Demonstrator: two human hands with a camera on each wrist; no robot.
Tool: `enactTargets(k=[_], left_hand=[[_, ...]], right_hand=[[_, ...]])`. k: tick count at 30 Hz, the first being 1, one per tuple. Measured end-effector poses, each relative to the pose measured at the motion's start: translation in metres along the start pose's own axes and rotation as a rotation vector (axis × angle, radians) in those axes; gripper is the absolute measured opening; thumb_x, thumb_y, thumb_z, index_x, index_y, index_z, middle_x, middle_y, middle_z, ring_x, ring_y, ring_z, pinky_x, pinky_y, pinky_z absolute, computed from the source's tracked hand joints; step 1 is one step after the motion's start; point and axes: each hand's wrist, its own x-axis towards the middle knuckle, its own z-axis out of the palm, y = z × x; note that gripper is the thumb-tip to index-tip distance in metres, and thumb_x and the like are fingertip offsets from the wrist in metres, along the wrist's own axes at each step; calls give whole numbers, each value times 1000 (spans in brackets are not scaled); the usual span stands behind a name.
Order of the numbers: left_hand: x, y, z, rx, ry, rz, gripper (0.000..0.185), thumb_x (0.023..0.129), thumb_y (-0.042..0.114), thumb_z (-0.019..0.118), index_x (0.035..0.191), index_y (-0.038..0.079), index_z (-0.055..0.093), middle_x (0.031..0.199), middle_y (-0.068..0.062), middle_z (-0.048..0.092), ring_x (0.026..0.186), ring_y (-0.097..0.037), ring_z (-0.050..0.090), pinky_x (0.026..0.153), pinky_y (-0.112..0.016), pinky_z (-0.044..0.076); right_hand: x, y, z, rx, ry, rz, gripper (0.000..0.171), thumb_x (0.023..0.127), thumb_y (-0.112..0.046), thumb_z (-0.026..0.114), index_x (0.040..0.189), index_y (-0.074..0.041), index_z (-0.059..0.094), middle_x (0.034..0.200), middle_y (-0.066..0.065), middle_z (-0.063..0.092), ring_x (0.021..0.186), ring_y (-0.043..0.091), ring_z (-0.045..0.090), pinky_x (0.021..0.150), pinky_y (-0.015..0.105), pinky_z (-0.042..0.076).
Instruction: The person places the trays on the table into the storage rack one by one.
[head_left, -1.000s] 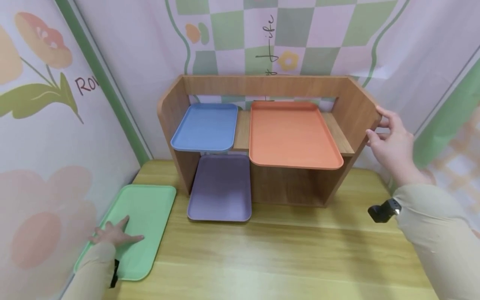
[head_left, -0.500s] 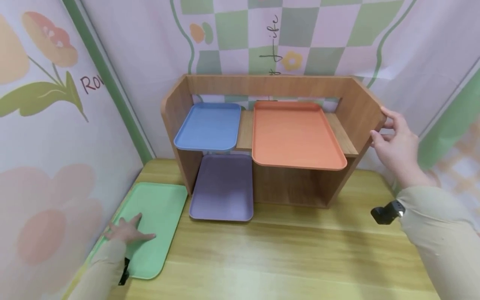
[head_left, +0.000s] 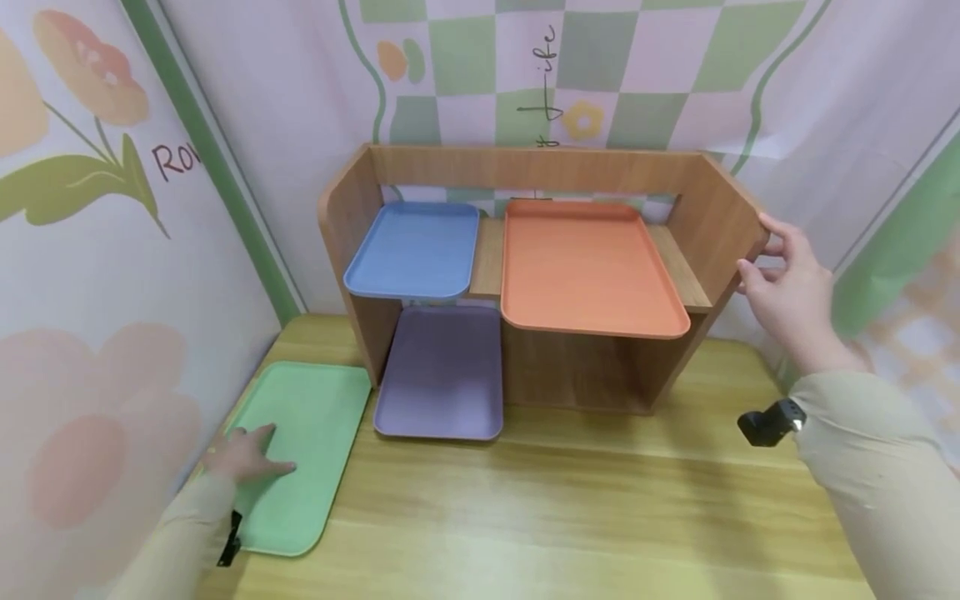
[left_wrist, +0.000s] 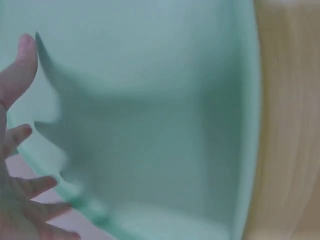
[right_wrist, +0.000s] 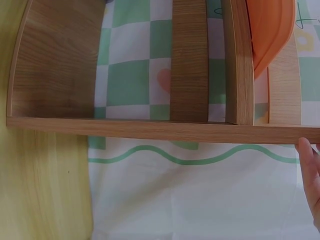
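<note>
A green tray (head_left: 300, 450) lies flat on the wooden table at the front left. My left hand (head_left: 243, 454) rests on it with spread, straight fingers; the left wrist view shows the same green tray (left_wrist: 150, 115) under those fingers (left_wrist: 20, 65). A wooden shelf unit (head_left: 720, 221) stands at the back of the table. My right hand (head_left: 783, 275) holds its right side panel at the front edge, thumb on the inner side; the right wrist view shows a fingertip (right_wrist: 307, 160) on the shelf unit's edge (right_wrist: 150, 129).
On the shelf lie a blue tray (head_left: 412, 250) and a larger orange tray (head_left: 588, 267). A purple tray (head_left: 442, 371) lies on the table, partly under the shelf. Patterned cloth walls (head_left: 112, 250) close in at left and behind. Bare wooden table (head_left: 562, 508) spreads in front.
The view has shifted slightly. My left hand with the green tray has slid a little to the right, closer to the shelf unit. The right hand stays on the shelf's side panel.
</note>
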Motion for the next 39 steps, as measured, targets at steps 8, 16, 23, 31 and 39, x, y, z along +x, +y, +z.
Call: enactTargets(k=[8, 16, 23, 31, 39], left_hand=[[1, -16, -7, -106, -58, -1, 110, 67, 60, 75, 141, -9, 29, 129, -55, 14, 119, -70, 18, 97, -74, 29], [6, -18, -10, -70, -55, -34, 120, 60, 67, 76, 142, -5, 26, 126, -56, 21, 112, -72, 23, 90, -75, 33], [9, -25, -6, 60, -29, -33, 122, 56, 75, 71, 143, 5, 25, 117, -54, 34, 99, -65, 39, 81, -69, 38], [13, -34, 0, -62, 26, -5, 128, 48, 73, 76, 139, 1, 25, 119, -58, 25, 101, -70, 32, 83, -72, 35], [6, -31, -20, -128, 28, 87, 122, 55, 57, 84, 140, -7, 24, 129, -53, 23, 111, -69, 31, 84, -70, 42]], right_hand=[[-1, -1, 3, -1, 0, 4, 62, 93, -9, 53, 148, -22, 28, 116, 12, 48, 63, -27, 44, 55, 1, 46], [-2, -3, 2, -3, -1, 24, 62, 94, -11, 52, 147, -30, 29, 115, 10, 48, 64, -25, 44, 55, 2, 47], [-1, -7, 3, -22, 0, 38, 62, 94, -11, 51, 148, -28, 27, 127, 23, 46, 64, -25, 41, 54, 1, 45], [-2, -4, 0, -44, 19, 23, 60, 94, -12, 51, 148, -24, 29, 125, 25, 46, 62, -26, 40, 52, 0, 43], [-2, -6, 0, -43, 6, 28, 60, 94, -13, 50, 149, -26, 27, 120, 18, 47, 64, -26, 40, 53, 0, 43]])
